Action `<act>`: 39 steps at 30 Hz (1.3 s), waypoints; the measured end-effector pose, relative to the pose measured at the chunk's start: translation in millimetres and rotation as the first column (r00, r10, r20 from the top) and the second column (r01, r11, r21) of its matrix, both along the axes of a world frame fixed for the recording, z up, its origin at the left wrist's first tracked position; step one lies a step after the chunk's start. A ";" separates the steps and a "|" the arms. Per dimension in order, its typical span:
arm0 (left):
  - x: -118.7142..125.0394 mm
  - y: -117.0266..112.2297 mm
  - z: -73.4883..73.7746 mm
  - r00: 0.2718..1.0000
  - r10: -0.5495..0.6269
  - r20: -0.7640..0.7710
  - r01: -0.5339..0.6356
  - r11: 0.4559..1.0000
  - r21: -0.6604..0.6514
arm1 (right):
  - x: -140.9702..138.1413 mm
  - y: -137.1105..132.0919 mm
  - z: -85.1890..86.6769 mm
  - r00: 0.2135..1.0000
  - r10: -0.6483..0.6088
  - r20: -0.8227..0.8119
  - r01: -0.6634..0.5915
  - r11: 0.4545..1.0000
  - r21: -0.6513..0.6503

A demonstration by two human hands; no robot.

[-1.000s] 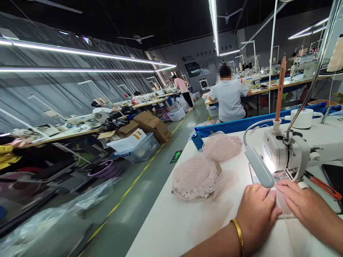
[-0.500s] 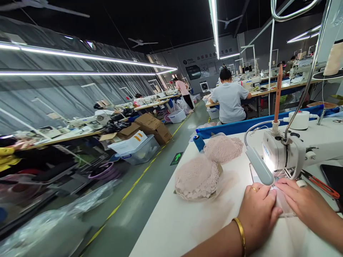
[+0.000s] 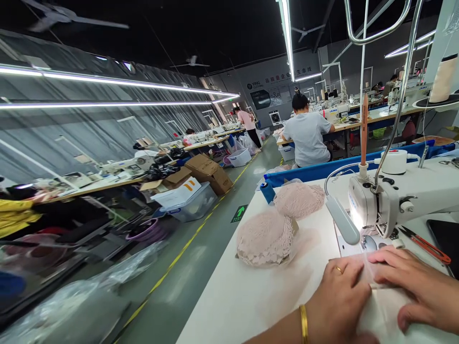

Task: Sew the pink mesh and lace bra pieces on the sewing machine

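Note:
My left hand, with a ring and a gold bangle, lies flat on a thin sheer piece of fabric on the white sewing table. My right hand rests flat on the same fabric just to the right, fingers stretched toward the left hand. Both hands sit a little in front of the needle area of the white sewing machine, whose lamp shines down just above them.
Two heaps of pale pink lace lie on the table to the left. Red-handled scissors and a dark phone lie at the right. A person in a grey shirt sits ahead. Boxes and bins line the aisle on the left.
Both hands have drawn back toward me with the sheer fabric, away from the needle. The view has tilted slightly.

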State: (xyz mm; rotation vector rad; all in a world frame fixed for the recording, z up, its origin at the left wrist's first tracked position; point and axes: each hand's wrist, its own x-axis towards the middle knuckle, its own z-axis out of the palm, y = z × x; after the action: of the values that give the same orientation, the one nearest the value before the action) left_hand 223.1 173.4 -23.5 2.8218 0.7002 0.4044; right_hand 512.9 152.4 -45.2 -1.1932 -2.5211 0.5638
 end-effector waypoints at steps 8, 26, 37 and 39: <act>34.4 20.5 8.7 0.895 0.341 0.289 -0.188 0.874 -0.448 | -20.9 8.0 8.9 0.915 -0.224 -0.337 0.293 0.941 0.171; 43.9 44.9 4.2 0.940 0.293 0.177 -0.244 0.937 -0.251 | -46.9 6.4 8.9 0.777 -0.330 -0.536 0.462 0.877 0.130; 41.9 49.4 -4.9 0.924 0.278 0.261 -0.223 0.949 -0.223 | -38.7 9.3 -3.7 0.890 -0.250 -0.380 0.371 0.884 0.286; 42.2 50.4 -4.6 0.926 0.267 0.268 -0.208 0.951 -0.229 | -38.5 10.2 -2.7 0.864 -0.287 -0.413 0.418 0.867 0.272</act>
State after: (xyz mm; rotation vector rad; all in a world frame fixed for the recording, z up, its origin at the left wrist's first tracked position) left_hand 265.3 223.8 -28.1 2.4257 0.9599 0.7376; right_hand 474.4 162.6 -47.9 -1.2439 -1.9192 0.1941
